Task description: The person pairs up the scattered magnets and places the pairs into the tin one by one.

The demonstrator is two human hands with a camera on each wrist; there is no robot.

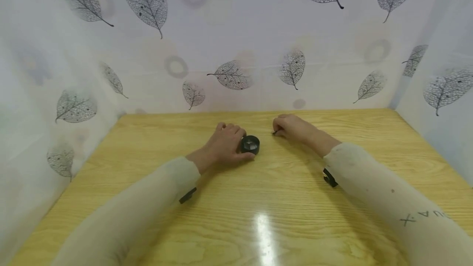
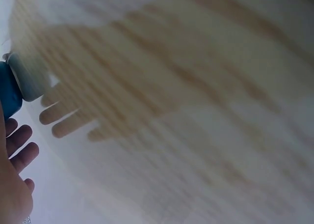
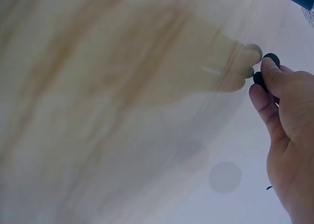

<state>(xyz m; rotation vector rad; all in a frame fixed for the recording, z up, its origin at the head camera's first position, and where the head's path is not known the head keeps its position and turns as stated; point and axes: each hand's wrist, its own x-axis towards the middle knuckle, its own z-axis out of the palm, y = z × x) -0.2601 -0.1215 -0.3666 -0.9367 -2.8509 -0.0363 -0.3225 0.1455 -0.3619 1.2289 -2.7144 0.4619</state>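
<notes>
A short round object (image 1: 250, 145) with a dark rim and pale three-way lines inside stands on the wooden table, its side showing blue in the left wrist view (image 2: 11, 89). My left hand (image 1: 226, 145) holds it between the thumb and the index finger, thumb along the near side; the other fingertips lie close to the tabletop. To the right, my right hand (image 1: 292, 127) pinches a small black piece (image 1: 274, 133) between thumb and fingertips. Two dark rounded ends of that black piece (image 3: 259, 80) show in the right wrist view; its kind cannot be told.
The glossy wood-grain table (image 1: 236, 204) reflects both hands and a bright light spot. White cloth with leaf prints (image 1: 236, 24) walls in the back and both sides. A dark wrist camera (image 1: 330, 177) sits below the right cuff, another dark camera (image 1: 187, 195) below the left.
</notes>
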